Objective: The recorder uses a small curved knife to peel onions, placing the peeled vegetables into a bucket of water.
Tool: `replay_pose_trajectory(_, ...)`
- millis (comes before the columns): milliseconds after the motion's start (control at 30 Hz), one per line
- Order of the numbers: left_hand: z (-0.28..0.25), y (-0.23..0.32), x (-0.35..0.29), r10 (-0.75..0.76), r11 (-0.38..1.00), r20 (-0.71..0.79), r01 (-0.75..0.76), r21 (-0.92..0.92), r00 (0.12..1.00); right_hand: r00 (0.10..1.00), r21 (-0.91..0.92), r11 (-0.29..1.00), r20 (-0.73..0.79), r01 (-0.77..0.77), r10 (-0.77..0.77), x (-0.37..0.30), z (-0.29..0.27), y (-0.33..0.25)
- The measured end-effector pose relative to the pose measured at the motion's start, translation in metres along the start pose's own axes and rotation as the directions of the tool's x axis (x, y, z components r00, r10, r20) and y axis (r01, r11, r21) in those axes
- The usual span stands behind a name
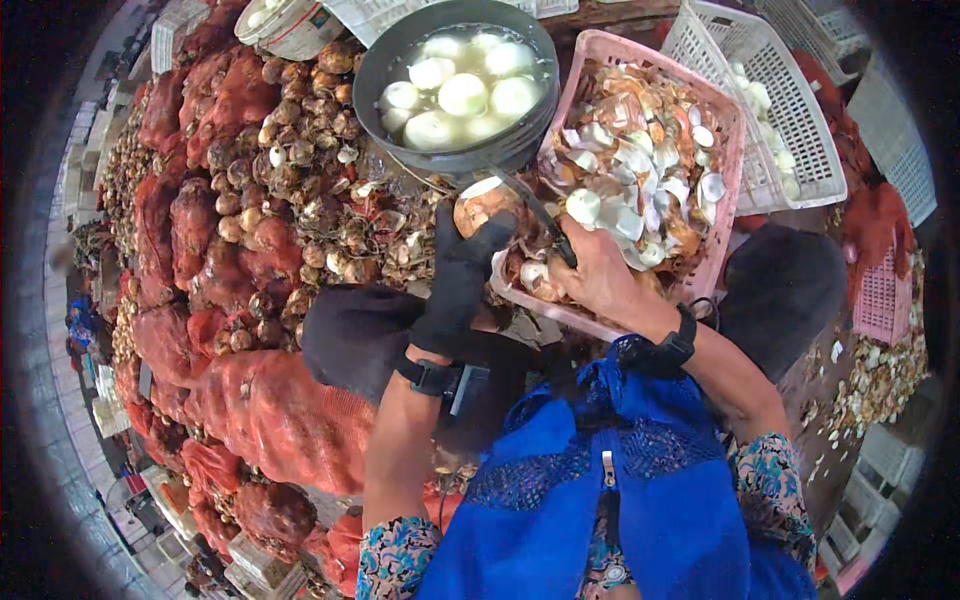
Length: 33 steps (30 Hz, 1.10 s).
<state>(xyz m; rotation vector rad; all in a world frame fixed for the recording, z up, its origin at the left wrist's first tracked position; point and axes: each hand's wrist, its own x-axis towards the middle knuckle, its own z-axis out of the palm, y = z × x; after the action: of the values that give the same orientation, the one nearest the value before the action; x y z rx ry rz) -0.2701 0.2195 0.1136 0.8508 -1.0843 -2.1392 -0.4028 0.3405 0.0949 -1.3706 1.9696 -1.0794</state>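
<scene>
My left hand (458,270), in a black glove, is closed around a brown-skinned onion (484,212) whose top shows a white cut face. My bare right hand (605,272) grips a knife (532,208), its dark blade slanting up and left to the onion's cut side. Below both hands lies the near corner of a pink plastic basket (732,170), filled with onion skins and white cut pieces. Just beyond the onion stands a dark round tub (455,160) of cloudy water with several peeled white onions (463,96) in it.
Loose unpeeled onions (285,215) are heaped to the left, beside red mesh sacks (280,410). A white crate (815,150) with peeled onions stands at the far right. A white bucket (295,35) sits behind the heap. Skins and scraps (875,385) litter the ground at right.
</scene>
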Motion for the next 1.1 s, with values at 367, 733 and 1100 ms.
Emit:
replay_pose_trajectory(367, -0.015, -0.022, 0.010, 0.017, 0.986, 0.016, -0.014, -0.169, 1.000, 0.990, -0.116, 0.991, -0.113, 0.067, -0.080, 0.002, 0.028, -0.003)
replay_pose_trajectory(733, -0.017, -0.022, 0.016, -0.165, 0.834, 0.143, 0.215, -0.508, 0.976, 0.963, -0.213, 0.963, -0.173, 0.166, -0.205, -0.009, 0.043, 0.015)
replay_pose_trajectory(1100, -0.025, -0.017, 0.017, -0.028, 0.875, 0.029, 0.039, -0.483, 0.999, 0.990, -0.274, 0.951, 0.039, 0.143, -0.137, -0.053, -0.021, -0.004)
